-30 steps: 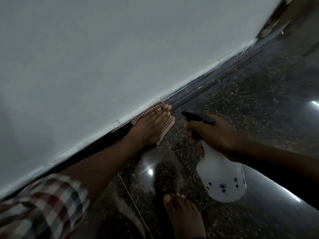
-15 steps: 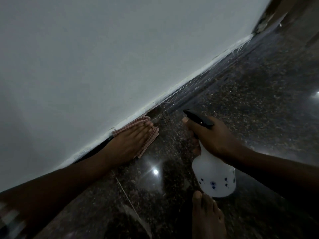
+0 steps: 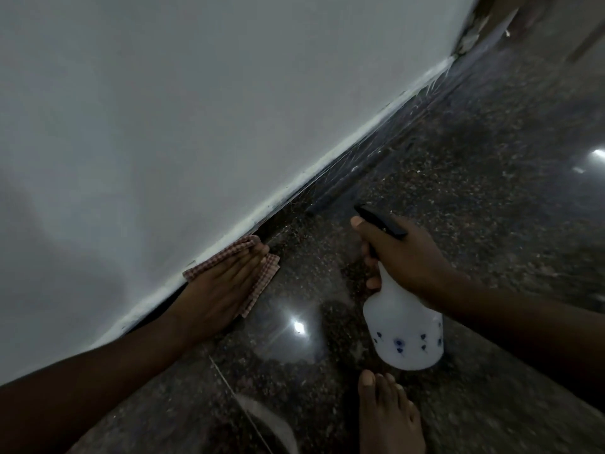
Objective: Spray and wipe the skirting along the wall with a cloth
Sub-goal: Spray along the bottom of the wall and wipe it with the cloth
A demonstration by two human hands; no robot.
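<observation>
A dark stone skirting [image 3: 330, 178] runs diagonally under the white wall [image 3: 196, 109], streaked with wet lines farther right. My left hand [image 3: 222, 286] lies flat, fingers together, pressing a red-and-white checked cloth [image 3: 262, 283] against the skirting's lower stretch. My right hand [image 3: 406, 257] grips the neck of a white spray bottle [image 3: 406, 332] with small blue marks; its black trigger head [image 3: 379, 221] points toward the skirting, and the bottle hangs just above the floor.
The floor [image 3: 474, 191] is polished dark speckled granite with bright light reflections. My bare foot [image 3: 389, 417] stands at the bottom edge, just below the bottle. The wall ends at a corner [image 3: 458, 50] at the top right.
My left hand slid the cloth back along the skirting toward the lower left. The view shifted; my checked sleeve left the frame. The spray bottle stays held.
</observation>
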